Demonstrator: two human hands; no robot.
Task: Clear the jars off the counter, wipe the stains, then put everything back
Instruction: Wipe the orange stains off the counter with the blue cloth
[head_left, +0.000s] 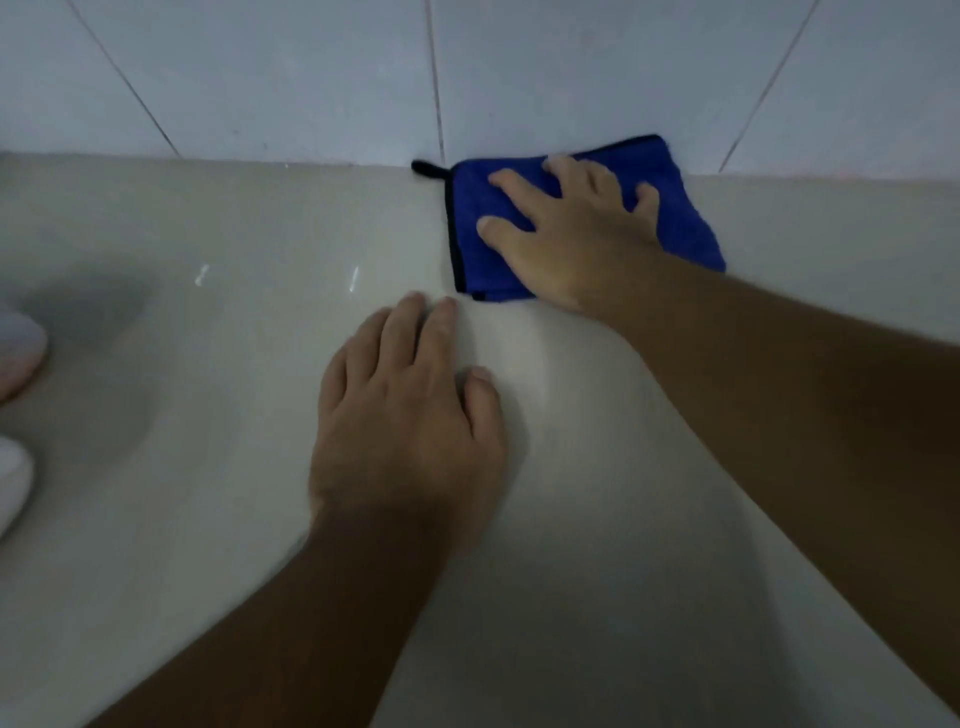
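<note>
Blue cloth (582, 218): folded, flat on the counter (208, 415), touching the tiled wall (311, 78).
Right hand (571, 234): fingers spread, palm pressed on the cloth.
Left hand (410, 410): flat and relaxed on bare counter, just beside the cloth.
Left edge: blurred pale objects (15, 353), unidentifiable.

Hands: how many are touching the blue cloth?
1. The right hand lies flat on the blue cloth by the wall; the left hand rests on bare counter.

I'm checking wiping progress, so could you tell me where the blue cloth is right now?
In the head view, the blue cloth lies on the counter against the tiled wall, upper right of centre, under the flat right hand.
</note>
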